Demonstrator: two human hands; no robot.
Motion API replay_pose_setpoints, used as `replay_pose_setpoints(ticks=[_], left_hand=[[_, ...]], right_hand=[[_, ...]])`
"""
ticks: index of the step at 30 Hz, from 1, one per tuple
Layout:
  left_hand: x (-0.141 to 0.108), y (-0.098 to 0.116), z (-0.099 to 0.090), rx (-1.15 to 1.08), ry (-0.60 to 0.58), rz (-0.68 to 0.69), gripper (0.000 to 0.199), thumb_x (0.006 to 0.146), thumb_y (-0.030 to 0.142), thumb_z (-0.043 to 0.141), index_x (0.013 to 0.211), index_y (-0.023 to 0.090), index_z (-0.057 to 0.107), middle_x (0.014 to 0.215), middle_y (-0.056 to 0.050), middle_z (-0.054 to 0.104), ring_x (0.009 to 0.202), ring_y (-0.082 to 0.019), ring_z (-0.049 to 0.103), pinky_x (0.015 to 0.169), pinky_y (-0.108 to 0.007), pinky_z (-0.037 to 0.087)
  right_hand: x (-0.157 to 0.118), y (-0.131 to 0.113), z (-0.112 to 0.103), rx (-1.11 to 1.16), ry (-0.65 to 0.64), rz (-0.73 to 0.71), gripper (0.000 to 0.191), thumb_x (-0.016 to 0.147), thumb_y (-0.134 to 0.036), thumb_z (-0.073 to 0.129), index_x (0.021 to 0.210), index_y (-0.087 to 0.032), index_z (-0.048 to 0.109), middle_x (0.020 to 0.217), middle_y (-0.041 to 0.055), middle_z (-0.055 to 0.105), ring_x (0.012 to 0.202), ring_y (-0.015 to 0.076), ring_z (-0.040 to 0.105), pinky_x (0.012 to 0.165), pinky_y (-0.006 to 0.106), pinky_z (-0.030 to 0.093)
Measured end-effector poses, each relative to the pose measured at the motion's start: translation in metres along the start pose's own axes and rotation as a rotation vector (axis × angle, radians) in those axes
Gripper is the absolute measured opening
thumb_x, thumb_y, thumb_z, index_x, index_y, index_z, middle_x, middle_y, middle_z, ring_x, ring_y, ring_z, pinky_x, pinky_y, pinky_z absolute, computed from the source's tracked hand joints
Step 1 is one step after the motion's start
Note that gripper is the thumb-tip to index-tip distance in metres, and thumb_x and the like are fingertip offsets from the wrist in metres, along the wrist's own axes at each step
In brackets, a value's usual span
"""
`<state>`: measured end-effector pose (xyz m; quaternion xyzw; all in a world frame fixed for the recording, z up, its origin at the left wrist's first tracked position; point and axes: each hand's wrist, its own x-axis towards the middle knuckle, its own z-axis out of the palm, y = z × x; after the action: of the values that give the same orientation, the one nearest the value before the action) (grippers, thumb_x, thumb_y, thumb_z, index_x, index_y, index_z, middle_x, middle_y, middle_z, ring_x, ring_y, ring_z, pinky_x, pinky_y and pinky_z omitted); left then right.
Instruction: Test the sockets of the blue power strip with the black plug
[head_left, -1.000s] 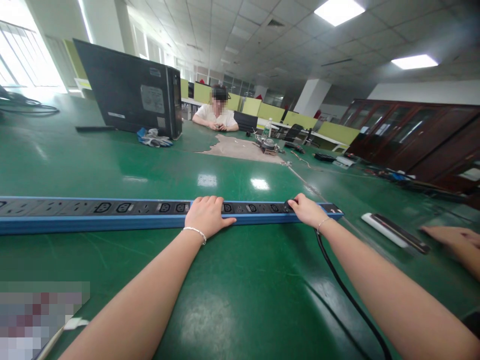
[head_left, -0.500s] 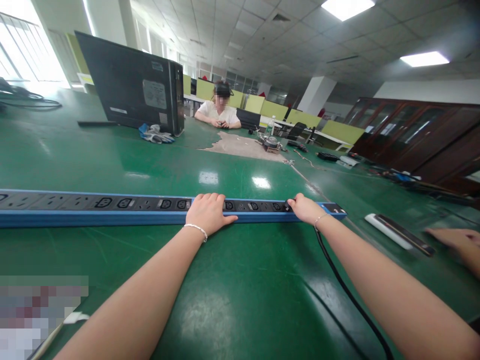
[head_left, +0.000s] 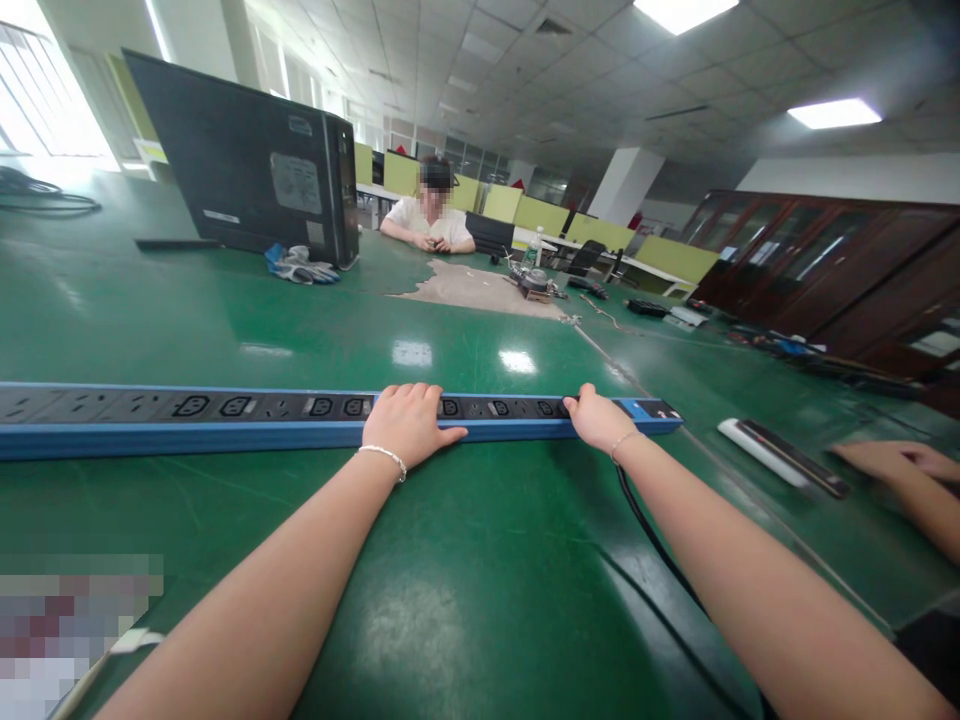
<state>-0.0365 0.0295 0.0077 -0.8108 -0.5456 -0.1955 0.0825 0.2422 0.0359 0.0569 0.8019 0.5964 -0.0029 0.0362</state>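
Observation:
A long blue power strip (head_left: 187, 440) with a black face and several sockets lies across the green table in front of me. My left hand (head_left: 403, 425) grips it near the middle, fingers over the top and far edge, thumb along the near side. Close to the strip's right end, my right hand (head_left: 598, 420) is closed in a pinch at a socket, on the plug of a black power cord (head_left: 646, 525). The plug is mostly hidden by my fingers. The cord hangs from under my right wrist and runs back below my forearm.
A black computer tower (head_left: 247, 165) stands at back left beside work gloves (head_left: 300, 265). Opposite sits a person (head_left: 429, 220). A bottle (head_left: 534, 248) and small parts are farther back. At right, a white-and-black bar (head_left: 780, 455) lies near another person's hand (head_left: 874, 458).
The whole view has shifted slightly, so things sit a little farther left. Both my hands keep their places on the strip, and less of the plug shows at my right fingertips.

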Motion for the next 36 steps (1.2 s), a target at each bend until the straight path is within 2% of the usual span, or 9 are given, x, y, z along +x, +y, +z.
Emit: replay_pose_setpoints(ticks=[3,9,17,20,23,28,32,34,36], left_hand=[[0.0,0.0,0.0,0.002,0.006,0.003,0.064,0.072,0.07,0.043,0.108,0.018,0.053,0.1,-0.01,0.063,0.096,-0.027,0.056,0.084,-0.038,0.035],[-0.001,0.0,-0.001,0.005,0.002,0.004,0.063,0.073,0.069,0.043,0.108,0.017,0.053,0.1,-0.01,0.063,0.096,-0.027,0.056,0.084,-0.037,0.035],[-0.001,0.002,-0.005,-0.023,-0.032,-0.017,0.063,0.072,0.069,0.044,0.108,0.018,0.054,0.1,-0.01,0.062,0.097,-0.028,0.055,0.084,-0.038,0.035],[0.0,0.002,-0.005,-0.014,-0.031,-0.015,0.062,0.072,0.069,0.044,0.107,0.018,0.054,0.098,-0.01,0.063,0.096,-0.028,0.055,0.084,-0.038,0.035],[0.0,0.002,-0.004,-0.006,-0.024,-0.009,0.063,0.071,0.069,0.044,0.106,0.018,0.054,0.097,-0.01,0.063,0.095,-0.027,0.056,0.084,-0.038,0.035],[0.0,0.002,-0.005,0.004,-0.024,-0.01,0.062,0.072,0.068,0.045,0.105,0.017,0.054,0.098,-0.01,0.063,0.095,-0.027,0.056,0.084,-0.037,0.035],[0.0,0.003,-0.007,0.005,-0.037,-0.02,0.06,0.072,0.068,0.045,0.104,0.018,0.054,0.097,-0.009,0.063,0.094,-0.027,0.056,0.083,-0.037,0.036],[0.0,0.003,-0.007,0.004,-0.044,-0.026,0.06,0.072,0.069,0.044,0.104,0.019,0.055,0.098,-0.009,0.063,0.094,-0.026,0.056,0.083,-0.037,0.036],[0.0,0.003,-0.006,0.003,-0.039,-0.025,0.06,0.072,0.069,0.044,0.105,0.019,0.054,0.098,-0.009,0.063,0.095,-0.027,0.056,0.084,-0.037,0.035]], right_hand=[[-0.003,-0.001,0.003,0.003,0.029,0.024,0.037,0.091,-0.037,0.022,0.111,-0.01,0.038,0.096,0.0211,0.063,0.091,0.0277,0.062,0.077,0.037,0.043],[0.003,-0.001,-0.006,-0.001,-0.065,-0.014,0.036,0.091,-0.038,0.026,0.108,-0.01,0.041,0.1,0.0224,0.061,0.094,0.0272,0.061,0.08,0.036,0.042],[0.002,-0.004,-0.011,-0.016,-0.073,-0.005,0.039,0.09,-0.039,0.028,0.107,-0.008,0.044,0.102,0.0235,0.061,0.097,0.0283,0.059,0.081,0.037,0.041],[0.001,-0.005,-0.02,-0.034,-0.057,-0.007,0.039,0.09,-0.04,0.029,0.106,-0.009,0.046,0.1,0.0229,0.061,0.095,0.029,0.06,0.079,0.037,0.042],[-0.002,0.0,-0.046,-0.062,0.018,-0.043,0.04,0.089,-0.042,0.03,0.104,-0.011,0.05,0.098,0.0208,0.062,0.093,0.0288,0.06,0.076,0.036,0.042],[-0.012,0.015,-0.116,-0.139,0.196,-0.076,0.041,0.088,-0.046,0.036,0.102,-0.013,0.055,0.098,0.0156,0.063,0.088,0.0239,0.059,0.071,0.032,0.042],[-0.02,0.019,-0.168,-0.23,0.351,-0.069,0.045,0.089,-0.045,0.038,0.103,-0.007,0.058,0.101,0.0195,0.062,0.092,0.0229,0.058,0.07,0.031,0.039],[-0.021,0.018,-0.193,-0.27,0.437,-0.062,0.055,0.088,-0.05,0.035,0.107,-0.003,0.057,0.108,0.0227,0.059,0.098,0.0227,0.056,0.071,0.031,0.037],[-0.019,0.022,-0.22,-0.332,0.511,-0.025,0.073,0.084,-0.06,0.022,0.111,0.0,0.056,0.113,0.0232,0.056,0.106,0.0266,0.052,0.069,0.034,0.034]])
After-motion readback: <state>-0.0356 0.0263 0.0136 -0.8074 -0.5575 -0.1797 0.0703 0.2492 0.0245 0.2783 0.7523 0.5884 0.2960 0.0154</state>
